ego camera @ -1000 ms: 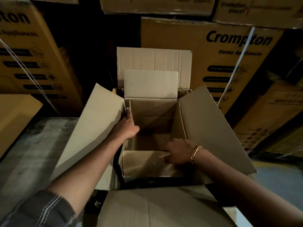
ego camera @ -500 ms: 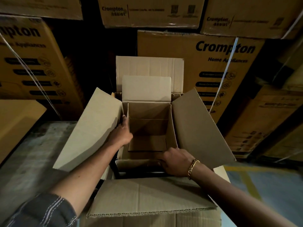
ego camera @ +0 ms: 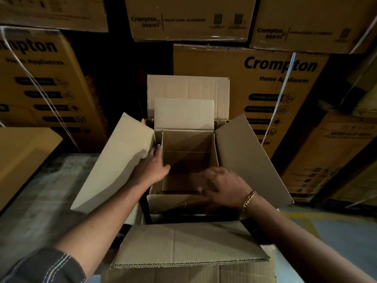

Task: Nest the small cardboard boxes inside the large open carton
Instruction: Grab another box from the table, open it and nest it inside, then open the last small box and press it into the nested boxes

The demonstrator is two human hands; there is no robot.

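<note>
Flanking small box in carton | left hand flat on side | right hand apparently splayed

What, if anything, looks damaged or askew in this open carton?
Nothing stands out. The small box sits square inside the large carton, no tears visible. The left hand rests against its left wall; the right hand, blurred, is over its near edge.

carton: brown | sleeve: grey, white stripes | bracelet: gold | stacked boxes: black print
</note>
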